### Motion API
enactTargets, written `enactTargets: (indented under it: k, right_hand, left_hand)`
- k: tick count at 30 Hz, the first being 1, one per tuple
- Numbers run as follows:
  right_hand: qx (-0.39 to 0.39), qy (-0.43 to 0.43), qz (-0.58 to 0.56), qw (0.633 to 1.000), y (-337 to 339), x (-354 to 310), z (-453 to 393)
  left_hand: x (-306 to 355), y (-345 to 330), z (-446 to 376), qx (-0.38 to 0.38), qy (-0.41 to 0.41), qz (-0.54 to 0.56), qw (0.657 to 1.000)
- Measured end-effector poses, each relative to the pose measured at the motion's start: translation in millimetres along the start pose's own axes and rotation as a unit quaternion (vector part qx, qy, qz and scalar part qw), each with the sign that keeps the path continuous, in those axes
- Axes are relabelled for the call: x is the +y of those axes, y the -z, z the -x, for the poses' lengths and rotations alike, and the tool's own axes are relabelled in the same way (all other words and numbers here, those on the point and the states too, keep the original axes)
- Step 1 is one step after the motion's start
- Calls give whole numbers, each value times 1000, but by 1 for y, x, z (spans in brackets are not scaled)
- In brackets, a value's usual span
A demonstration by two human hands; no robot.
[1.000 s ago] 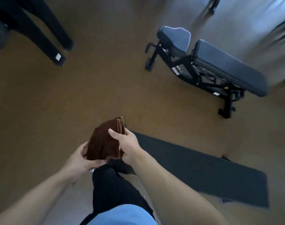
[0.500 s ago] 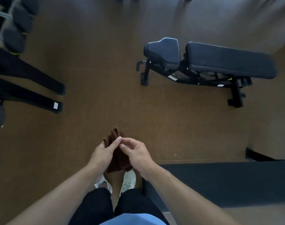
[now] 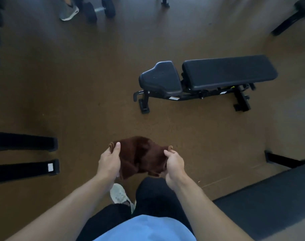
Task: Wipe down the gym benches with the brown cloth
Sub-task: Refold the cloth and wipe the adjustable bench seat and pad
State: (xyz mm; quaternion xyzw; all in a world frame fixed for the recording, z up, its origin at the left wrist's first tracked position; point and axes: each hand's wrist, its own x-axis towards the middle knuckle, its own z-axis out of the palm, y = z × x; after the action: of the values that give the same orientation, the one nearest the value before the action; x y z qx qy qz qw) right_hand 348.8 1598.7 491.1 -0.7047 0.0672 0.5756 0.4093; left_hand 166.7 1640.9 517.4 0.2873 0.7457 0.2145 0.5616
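Observation:
The brown cloth (image 3: 143,156) is stretched between both hands in front of my waist, sagging in the middle. My left hand (image 3: 110,162) grips its left edge with the thumb on top. My right hand (image 3: 174,162) pinches its right corner. A black padded gym bench (image 3: 226,72) stands on the brown floor ahead and to the right, its seat pad (image 3: 161,78) toward me on the left. A second dark bench pad (image 3: 270,197) lies at the lower right, close to my right arm.
Two black rack feet (image 3: 25,154) jut in from the left edge. A dumbbell (image 3: 99,8) and another person's grey shoe (image 3: 69,12) are at the top left. Another black frame leg (image 3: 285,23) is at the top right. My white shoe (image 3: 120,194) shows below the cloth.
The hands have pulled apart and spread the cloth open; earlier it was bunched between them. The view has swung, so the bench ahead sits more level and the near bench has shifted right.

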Motion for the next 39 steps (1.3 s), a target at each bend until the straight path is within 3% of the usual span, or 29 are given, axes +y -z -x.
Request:
enactTargets:
  k: [4,10,15,20,24,28,31,33,36,39]
  right_hand:
    - [34,33,-21,999,-2,-61,-34]
    - [72,45,-35,996,7,-168,-113]
    - [7,81,72,994,-21,-260,-189]
    - [-14,111,189,976,-50,-352,-248]
    - [-15,206,304,930,-66,-405,-283]
    - [-34,325,462,824,-93,-414,-288]
    - [-90,335,557,754,-116,-402,-298]
    - [-105,307,574,752,-127,-384,-331]
    - [-57,286,572,767,-135,-346,-399]
    - [-6,252,575,778,-144,-312,-452]
  left_hand:
    - [57,-2,-65,18,-20,-37,999]
    - [144,-64,-141,-39,-10,-65,997]
    - [202,-147,-194,-57,42,-33,997]
    - [253,-225,-241,-25,94,15,995]
    - [286,-267,-283,-45,104,46,993]
    - [310,-294,-320,-159,97,112,976]
    - [310,-302,-351,-207,102,146,962]
    - [295,-299,-377,-185,106,92,973]
    - [259,-284,-414,-94,142,-2,985]
    - [221,-267,-440,-68,76,-72,992]
